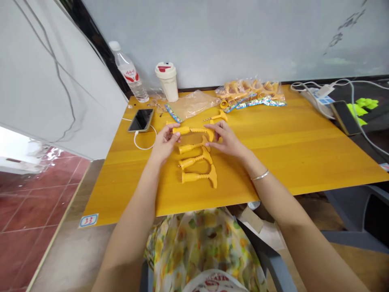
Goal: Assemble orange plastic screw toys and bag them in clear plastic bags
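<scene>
A yellow plastic corkscrew (194,129) with a T-shaped handle lies level between my hands, just above the table. My left hand (165,140) pinches its sleeve end between thumb and fingers. At the other end, my right hand (223,137) has its thumb and fingers around the T-handle. Below it, towards me, similar yellow corkscrews lie in a column: one (191,148) partly behind my right fingertips, a second (194,160), and a third (199,177) nearest me. Beyond my hands rests a T-handle with a bare metal screw (217,117).
A clear bag of yellow parts (252,90) and a flattened plastic bag (197,104) lie at the back. A white cup (168,83), a water bottle (129,73) and a charging phone (141,120) stand or lie left. Cables and another phone (345,117) are right.
</scene>
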`<state>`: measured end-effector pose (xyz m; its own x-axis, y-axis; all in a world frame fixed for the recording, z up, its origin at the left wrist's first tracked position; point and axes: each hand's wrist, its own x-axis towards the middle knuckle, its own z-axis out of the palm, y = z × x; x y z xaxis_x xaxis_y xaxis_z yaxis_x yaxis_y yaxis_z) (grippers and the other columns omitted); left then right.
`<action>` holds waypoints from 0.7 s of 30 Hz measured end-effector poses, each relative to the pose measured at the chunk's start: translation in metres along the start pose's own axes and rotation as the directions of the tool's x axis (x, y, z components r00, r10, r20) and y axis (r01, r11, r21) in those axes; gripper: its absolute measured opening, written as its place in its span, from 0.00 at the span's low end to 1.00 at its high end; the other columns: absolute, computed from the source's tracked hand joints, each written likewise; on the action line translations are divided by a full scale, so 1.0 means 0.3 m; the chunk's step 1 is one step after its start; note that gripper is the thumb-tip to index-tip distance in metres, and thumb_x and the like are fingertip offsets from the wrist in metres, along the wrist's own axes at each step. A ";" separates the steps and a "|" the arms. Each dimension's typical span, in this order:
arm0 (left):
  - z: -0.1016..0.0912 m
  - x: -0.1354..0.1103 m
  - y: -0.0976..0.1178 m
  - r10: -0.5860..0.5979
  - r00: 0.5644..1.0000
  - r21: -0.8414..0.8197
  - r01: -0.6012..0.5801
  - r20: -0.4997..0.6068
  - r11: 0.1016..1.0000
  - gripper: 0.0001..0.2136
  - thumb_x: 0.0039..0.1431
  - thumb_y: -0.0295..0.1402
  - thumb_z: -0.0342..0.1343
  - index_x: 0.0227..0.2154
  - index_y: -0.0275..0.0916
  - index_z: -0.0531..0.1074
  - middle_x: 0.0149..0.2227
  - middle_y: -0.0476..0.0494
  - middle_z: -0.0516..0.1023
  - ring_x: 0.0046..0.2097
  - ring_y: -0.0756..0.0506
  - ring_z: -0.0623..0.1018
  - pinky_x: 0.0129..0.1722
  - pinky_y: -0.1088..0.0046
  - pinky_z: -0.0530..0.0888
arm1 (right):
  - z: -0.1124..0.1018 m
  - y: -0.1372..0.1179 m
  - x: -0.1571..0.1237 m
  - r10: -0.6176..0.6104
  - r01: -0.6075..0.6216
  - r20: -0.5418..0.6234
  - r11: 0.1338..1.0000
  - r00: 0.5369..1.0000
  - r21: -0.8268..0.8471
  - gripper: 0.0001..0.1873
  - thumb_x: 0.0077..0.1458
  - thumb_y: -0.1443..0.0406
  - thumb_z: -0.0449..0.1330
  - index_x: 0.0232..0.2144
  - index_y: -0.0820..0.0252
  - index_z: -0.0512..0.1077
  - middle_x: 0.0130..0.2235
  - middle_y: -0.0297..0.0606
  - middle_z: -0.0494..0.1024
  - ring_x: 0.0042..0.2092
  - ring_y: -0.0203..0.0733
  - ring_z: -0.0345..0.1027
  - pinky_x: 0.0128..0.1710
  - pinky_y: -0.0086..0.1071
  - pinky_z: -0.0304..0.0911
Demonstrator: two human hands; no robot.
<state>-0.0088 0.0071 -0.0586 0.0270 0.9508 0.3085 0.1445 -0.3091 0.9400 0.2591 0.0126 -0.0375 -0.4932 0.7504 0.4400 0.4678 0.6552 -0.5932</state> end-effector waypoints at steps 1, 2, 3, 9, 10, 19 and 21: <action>-0.003 -0.001 0.008 0.002 1.000 -0.008 -0.002 0.006 1.000 0.20 0.57 0.48 0.62 0.47 0.42 0.72 0.44 0.43 0.76 0.36 0.49 0.76 0.38 0.70 0.75 | -0.003 -0.004 0.001 0.012 -0.011 -0.017 1.000 1.000 0.015 0.34 0.59 0.43 0.58 0.58 0.56 0.70 0.40 0.39 0.65 0.36 0.40 0.61 0.42 0.38 0.65; -0.004 -0.004 0.016 0.009 1.000 -0.003 -0.009 0.021 1.000 0.21 0.56 0.48 0.62 0.47 0.42 0.72 0.45 0.42 0.76 0.37 0.49 0.76 0.39 0.70 0.75 | -0.003 -0.010 0.002 0.029 -0.028 -0.032 0.999 0.999 0.028 0.32 0.60 0.42 0.57 0.55 0.57 0.73 0.37 0.37 0.65 0.35 0.40 0.61 0.40 0.36 0.64; -0.002 -0.007 0.024 0.020 0.999 0.015 -0.021 0.041 1.000 0.20 0.56 0.47 0.63 0.48 0.42 0.72 0.45 0.42 0.77 0.38 0.48 0.76 0.40 0.69 0.75 | -0.002 -0.017 0.002 0.058 -0.056 -0.042 0.997 0.997 0.044 0.31 0.61 0.41 0.55 0.49 0.58 0.76 0.33 0.35 0.64 0.33 0.39 0.59 0.38 0.35 0.62; 0.026 -0.026 0.051 0.059 0.994 0.048 -0.064 0.096 0.997 0.18 0.56 0.46 0.64 0.44 0.41 0.74 0.42 0.43 0.76 0.41 0.47 0.76 0.41 0.71 0.74 | 0.042 -0.044 0.005 0.410 -0.397 0.053 0.831 0.911 0.389 0.37 0.60 0.35 0.47 0.30 0.61 0.76 0.20 0.27 0.53 0.23 0.33 0.48 0.24 0.31 0.47; 0.028 -0.025 0.051 0.056 0.995 0.009 -0.057 0.085 0.998 0.18 0.55 0.46 0.65 0.44 0.41 0.74 0.41 0.44 0.76 0.39 0.48 0.75 0.40 0.72 0.74 | 0.048 -0.045 0.007 0.435 -0.416 0.070 0.784 0.898 0.461 0.36 0.59 0.35 0.50 0.35 0.60 0.76 0.20 0.26 0.55 0.22 0.32 0.49 0.23 0.30 0.48; 0.012 -0.003 0.037 -0.027 1.000 -0.320 0.030 0.015 0.947 0.19 0.51 0.45 0.70 0.41 0.42 0.74 0.34 0.50 0.75 0.32 0.53 0.77 0.35 0.77 0.76 | 0.018 -0.078 0.013 0.210 -0.158 -0.051 0.857 0.976 0.490 0.34 0.53 0.38 0.62 0.51 0.55 0.73 0.29 0.29 0.66 0.29 0.34 0.59 0.31 0.31 0.58; 0.013 -0.004 0.038 -0.020 1.000 -0.329 0.020 0.006 0.944 0.19 0.50 0.45 0.71 0.40 0.41 0.74 0.35 0.50 0.75 0.32 0.53 0.77 0.36 0.77 0.77 | 0.021 -0.086 0.008 0.220 -0.175 -0.066 0.896 0.973 0.408 0.35 0.54 0.36 0.59 0.47 0.58 0.75 0.26 0.28 0.63 0.28 0.34 0.57 0.30 0.31 0.56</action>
<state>-0.0032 0.0024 -0.0487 0.0298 0.9568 0.2891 -0.1882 -0.2787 0.9418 0.2412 -0.0030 -0.0253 -0.3288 0.8803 0.3418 0.2066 0.4203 -0.8836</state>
